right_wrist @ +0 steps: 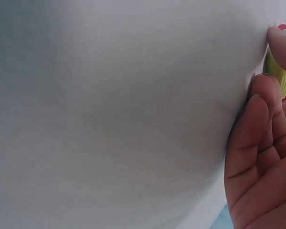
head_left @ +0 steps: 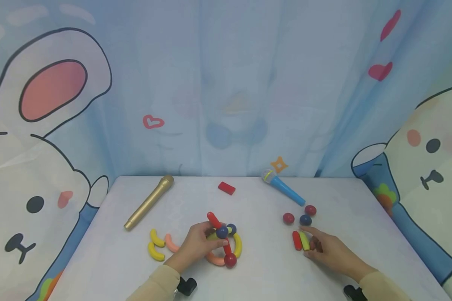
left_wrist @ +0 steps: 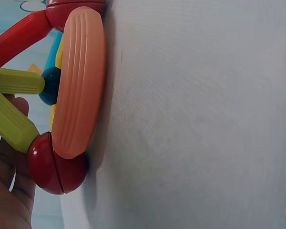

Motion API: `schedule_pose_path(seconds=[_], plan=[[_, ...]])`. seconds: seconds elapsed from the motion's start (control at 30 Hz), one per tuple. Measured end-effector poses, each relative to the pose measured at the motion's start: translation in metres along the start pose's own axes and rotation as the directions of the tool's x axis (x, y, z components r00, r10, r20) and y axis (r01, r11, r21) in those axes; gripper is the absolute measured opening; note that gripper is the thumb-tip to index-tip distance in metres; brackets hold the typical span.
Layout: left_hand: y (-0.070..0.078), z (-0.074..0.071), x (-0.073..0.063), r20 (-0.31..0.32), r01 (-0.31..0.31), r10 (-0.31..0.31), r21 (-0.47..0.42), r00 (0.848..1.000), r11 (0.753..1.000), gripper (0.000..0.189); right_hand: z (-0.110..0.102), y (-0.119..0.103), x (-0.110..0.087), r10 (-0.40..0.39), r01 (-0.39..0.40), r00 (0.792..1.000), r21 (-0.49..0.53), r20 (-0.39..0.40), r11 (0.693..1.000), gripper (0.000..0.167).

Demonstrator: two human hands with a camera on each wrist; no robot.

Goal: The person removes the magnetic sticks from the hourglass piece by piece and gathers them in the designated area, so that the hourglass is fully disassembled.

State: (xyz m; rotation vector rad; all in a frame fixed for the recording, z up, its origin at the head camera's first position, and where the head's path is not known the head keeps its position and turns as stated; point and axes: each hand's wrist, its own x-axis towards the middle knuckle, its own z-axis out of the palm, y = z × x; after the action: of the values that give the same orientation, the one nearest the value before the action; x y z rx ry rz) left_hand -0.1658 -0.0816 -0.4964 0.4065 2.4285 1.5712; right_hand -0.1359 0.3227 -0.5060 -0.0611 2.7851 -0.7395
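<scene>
My left hand (head_left: 196, 246) grips a frame of magnetic sticks and balls (head_left: 230, 260) near its top, where a red stick and blue ball stick up. In the left wrist view, an orange curved stick (left_wrist: 81, 86) joins two red balls low on this frame, with light green sticks (left_wrist: 12, 119) rising from it toward the fingers of the left hand (left_wrist: 12, 191). On the right, thumb and index finger of my right hand (head_left: 329, 253) pinch a light green stick (head_left: 304, 241) by its ends. A red stick (head_left: 297, 241) lies right beside it.
Two red balls (head_left: 288, 218) and a blue ball (head_left: 305, 220) lie beyond the right hand. Behind them is a blue toy microphone (head_left: 286, 190). A red block (head_left: 227, 188) lies at the back, a gold microphone (head_left: 150, 202) at the left, near yellow curved sticks (head_left: 156, 252).
</scene>
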Motion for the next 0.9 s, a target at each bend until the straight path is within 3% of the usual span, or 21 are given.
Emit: schedule_pose_path(seconds=[0.17, 0.27, 0.33, 0.43, 0.5, 0.63, 0.77, 0.9], plan=[[0.000, 0.000, -0.003, -0.039, 0.034, -0.034, 0.020, 0.999, 0.999, 0.045, 0.002, -0.002, -0.006, 0.009, -0.006, 0.999, 0.048, -0.051, 0.999, 0.083], [0.000, 0.001, -0.005, -0.125, 0.023, -0.014, 0.070, 0.992, 0.997, 0.046, -0.003, -0.015, -0.008, -0.056, 0.074, 0.986, 0.112, -0.159, 0.991, 0.080], [-0.002, 0.003, -0.004, -0.202, 0.022, 0.000, 0.108, 0.979, 0.994, 0.046, -0.006, -0.029, -0.005, -0.115, 0.151, 0.968, 0.150, -0.224, 0.977, 0.074], [-0.003, 0.008, -0.004, -0.270, 0.029, 0.011, 0.142, 0.963, 0.989, 0.052, -0.009, -0.063, 0.001, -0.191, 0.244, 0.947, 0.190, -0.258, 0.951, 0.062], [-0.002, 0.011, -0.003, -0.265, 0.045, -0.011, 0.120, 0.964, 0.992, 0.057, -0.005, -0.090, 0.006, -0.238, 0.290, 0.940, 0.206, -0.244, 0.934, 0.056], [-0.004, 0.009, -0.001, -0.153, 0.016, -0.010, 0.044, 0.988, 0.999, 0.060, 0.007, -0.147, 0.017, -0.349, 0.385, 0.919, 0.222, -0.184, 0.896, 0.050], [-0.010, 0.006, 0.002, -0.076, -0.080, 0.079, -0.011, 0.994, 0.997, 0.051, 0.020, -0.188, 0.028, -0.464, 0.478, 0.878, 0.257, -0.119, 0.840, 0.049], [-0.012, 0.009, 0.003, -0.093, -0.145, 0.148, 0.038, 0.985, 0.989, 0.042, 0.031, -0.207, 0.036, -0.530, 0.534, 0.843, 0.251, -0.091, 0.807, 0.051]])
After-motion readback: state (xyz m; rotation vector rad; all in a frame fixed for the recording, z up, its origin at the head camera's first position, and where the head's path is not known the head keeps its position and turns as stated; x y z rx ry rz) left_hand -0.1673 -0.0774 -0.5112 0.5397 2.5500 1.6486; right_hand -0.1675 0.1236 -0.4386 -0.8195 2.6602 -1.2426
